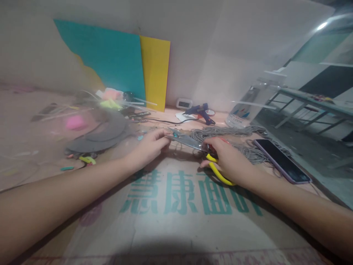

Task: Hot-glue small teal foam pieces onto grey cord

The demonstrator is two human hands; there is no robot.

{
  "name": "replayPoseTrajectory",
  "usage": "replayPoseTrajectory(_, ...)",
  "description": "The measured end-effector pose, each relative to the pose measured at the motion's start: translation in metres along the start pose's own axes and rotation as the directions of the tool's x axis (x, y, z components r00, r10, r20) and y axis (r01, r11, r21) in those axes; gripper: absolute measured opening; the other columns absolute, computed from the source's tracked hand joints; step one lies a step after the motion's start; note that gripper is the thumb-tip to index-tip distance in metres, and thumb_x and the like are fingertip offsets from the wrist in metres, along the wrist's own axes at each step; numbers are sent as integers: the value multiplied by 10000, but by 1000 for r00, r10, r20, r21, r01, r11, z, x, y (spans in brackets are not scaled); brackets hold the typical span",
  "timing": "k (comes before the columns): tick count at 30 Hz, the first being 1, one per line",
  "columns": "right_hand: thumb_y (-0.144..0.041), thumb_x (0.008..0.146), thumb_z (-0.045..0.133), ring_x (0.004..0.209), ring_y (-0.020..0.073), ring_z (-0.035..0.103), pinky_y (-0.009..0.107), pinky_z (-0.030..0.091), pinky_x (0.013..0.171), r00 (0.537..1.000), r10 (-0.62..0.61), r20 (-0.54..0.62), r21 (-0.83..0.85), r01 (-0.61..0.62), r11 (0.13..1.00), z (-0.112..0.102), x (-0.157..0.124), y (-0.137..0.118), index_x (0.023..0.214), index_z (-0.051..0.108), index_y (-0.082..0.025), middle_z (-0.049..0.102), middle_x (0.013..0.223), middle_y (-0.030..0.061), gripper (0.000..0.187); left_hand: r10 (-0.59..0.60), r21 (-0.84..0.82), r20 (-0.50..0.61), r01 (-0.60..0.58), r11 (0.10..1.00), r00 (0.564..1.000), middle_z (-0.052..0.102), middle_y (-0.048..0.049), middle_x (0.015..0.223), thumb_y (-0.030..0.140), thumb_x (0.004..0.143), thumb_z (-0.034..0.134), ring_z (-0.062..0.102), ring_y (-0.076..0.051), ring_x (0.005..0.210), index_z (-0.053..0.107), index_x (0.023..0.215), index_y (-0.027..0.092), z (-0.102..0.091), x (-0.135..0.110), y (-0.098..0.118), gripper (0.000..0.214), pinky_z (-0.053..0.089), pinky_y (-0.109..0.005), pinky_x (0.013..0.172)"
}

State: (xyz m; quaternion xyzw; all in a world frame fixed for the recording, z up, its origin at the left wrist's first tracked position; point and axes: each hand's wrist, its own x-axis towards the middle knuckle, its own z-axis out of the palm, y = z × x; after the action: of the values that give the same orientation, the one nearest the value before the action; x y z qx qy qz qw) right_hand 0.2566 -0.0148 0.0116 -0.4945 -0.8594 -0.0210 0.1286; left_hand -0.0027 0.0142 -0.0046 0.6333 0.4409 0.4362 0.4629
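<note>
In my right hand [224, 156] is a pair of scissors [189, 141] with yellow handles, its metal blades pointing left. My left hand [153, 145] is closed in a pinch at the blade tips; whatever lies between the fingers is too small to make out. Bundles of grey cord [212, 131] lie just behind and beside my right hand. Part of something red [220, 139] shows at that hand's knuckles. Beneath both hands spreads a pale sheet [165, 232] printed with green characters.
A phone [282, 161] lies to the right, near the table edge. Behind stand a blue glue gun [202, 112], a small white digital clock [184, 103] and a clear plastic jar [242, 105]. Grey discs [96, 138] and coloured scraps [87, 160] are at left. Teal [110, 59] and yellow boards [156, 70] lean against the wall.
</note>
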Motion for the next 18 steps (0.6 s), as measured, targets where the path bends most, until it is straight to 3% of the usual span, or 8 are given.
replayPoseTrajectory(11,-622,819,625,901,284,613,345,439,720,1000,9,11,-60,-8,998,0,1,3,1123,582,-179,656,964,112,540,-23,13,19,23,1000,1000,510,15,570,254,774,530,402,-126,528,494,605,197,-1,1,4,181,280,-263,506)
replayPoseTrajectory(15,-573,840,617,780,244,632,323,441,671,992,108,72,47,-111,993,-3,0,4,1164,569,-198,680,909,84,498,-25,-39,35,27,999,999,498,20,586,361,824,567,415,-122,537,495,633,195,0,1,2,263,298,-256,521)
replayPoseTrajectory(18,-482,839,642,798,232,642,314,457,684,974,185,128,186,-207,961,-6,2,5,1171,555,-223,702,944,72,430,7,-37,14,-7,999,1000,508,19,594,363,838,577,440,-125,562,508,653,193,0,0,1,260,327,-258,556)
